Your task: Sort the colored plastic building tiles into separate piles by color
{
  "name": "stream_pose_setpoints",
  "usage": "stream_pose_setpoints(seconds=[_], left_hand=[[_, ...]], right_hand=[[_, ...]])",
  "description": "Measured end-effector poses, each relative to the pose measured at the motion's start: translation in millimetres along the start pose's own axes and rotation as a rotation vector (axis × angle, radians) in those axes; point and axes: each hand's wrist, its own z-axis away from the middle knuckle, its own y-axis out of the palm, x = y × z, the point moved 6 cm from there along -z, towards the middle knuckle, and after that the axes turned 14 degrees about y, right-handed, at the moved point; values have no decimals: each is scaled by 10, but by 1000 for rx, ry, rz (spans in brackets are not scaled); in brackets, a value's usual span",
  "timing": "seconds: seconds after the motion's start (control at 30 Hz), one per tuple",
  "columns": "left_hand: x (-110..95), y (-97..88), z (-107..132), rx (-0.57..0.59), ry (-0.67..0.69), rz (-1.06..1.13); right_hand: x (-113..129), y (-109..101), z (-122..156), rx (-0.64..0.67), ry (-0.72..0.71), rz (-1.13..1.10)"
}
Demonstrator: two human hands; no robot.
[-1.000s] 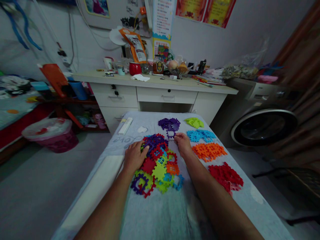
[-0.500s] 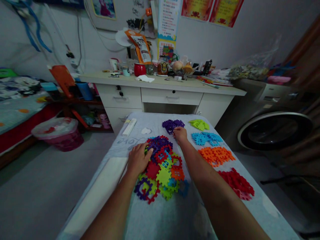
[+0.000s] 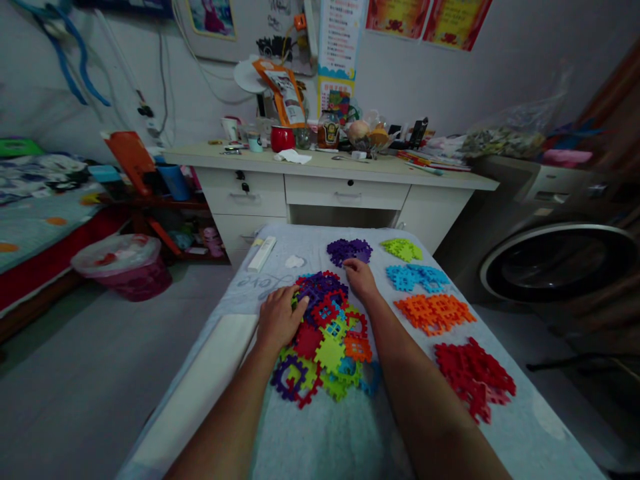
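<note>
A mixed heap of coloured interlocking plastic tiles lies in the middle of a cloth-covered table. My left hand rests flat on the heap's left side, fingers apart. My right hand hovers at the heap's far edge, just short of the purple pile, fingers loosely bent with nothing seen in them. Sorted piles run down the right: lime green, light blue, orange, red.
A white tube and a small white scrap lie at the table's far left. Beyond stand a cluttered white desk, a washing machine at right, and a pink bin and bed at left.
My right hand carried a purple tile forward to the purple pile, let it go, and has drawn back a little. My left hand stayed on the heap.
</note>
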Motion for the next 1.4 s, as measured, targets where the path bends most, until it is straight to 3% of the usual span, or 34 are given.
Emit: stream_pose_setpoints(seconds=[0.23, 0.4, 0.63, 1.0, 1.17, 1.4], left_hand=[[-4, -4, -2, -1, 4, 6], [-2, -3, -1, -3, 0, 4], [-22, -24, -3, 2, 2, 2], [-7, -8, -2, 6, 4, -1], [3, 4, -4, 1, 9, 4], [-4, 2, -2, 2, 4, 10]], right_hand=[[113, 105, 85, 123, -93, 87], [128, 92, 112, 119, -147, 131], [209, 146, 165, 130, -226, 365], [268, 224, 186, 170, -246, 555], [218, 147, 155, 135, -183, 371], [105, 65, 147, 285, 72, -65]])
